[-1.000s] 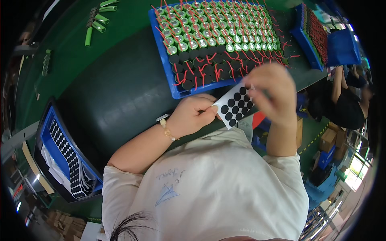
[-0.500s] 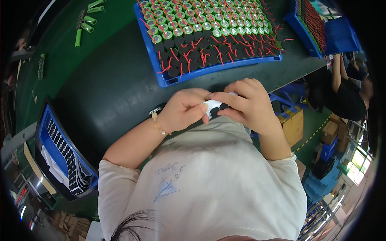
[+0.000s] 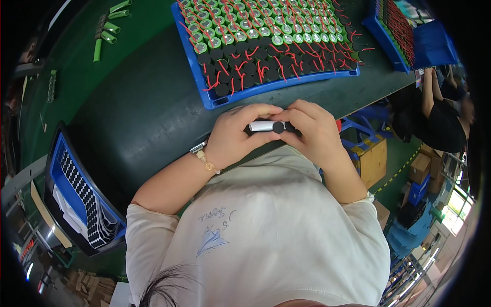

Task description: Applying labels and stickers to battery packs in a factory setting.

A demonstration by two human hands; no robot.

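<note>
Between my two hands is a short white strip [image 3: 260, 126] with black round stickers, seen nearly edge-on. One black round sticker [image 3: 278, 128] stands out at its right part. My left hand [image 3: 232, 130] is closed around the strip's left end, thumb below and fingers above. My right hand [image 3: 314, 128] pinches the right end, where its fingers hide part of the strip. Just beyond them sits a blue tray [image 3: 286, 85] packed with green battery cells [image 3: 266, 25] and red wires. The nearest rows have black round tops [image 3: 249, 69]; rows farther back show bare metal ends.
A blue bin [image 3: 118, 230] at left holds folded sticker sheets [image 3: 84, 189]. Another blue tray [image 3: 386, 46] of wired cells stands at far right. Loose green cells [image 3: 108, 37] lie at far left. A co-worker [image 3: 434, 117] in black is beyond the bench's right edge.
The strip has turned from showing its white face with several black stickers to nearly edge-on. My left fingers have risen and arched, and my hands have moved slightly.
</note>
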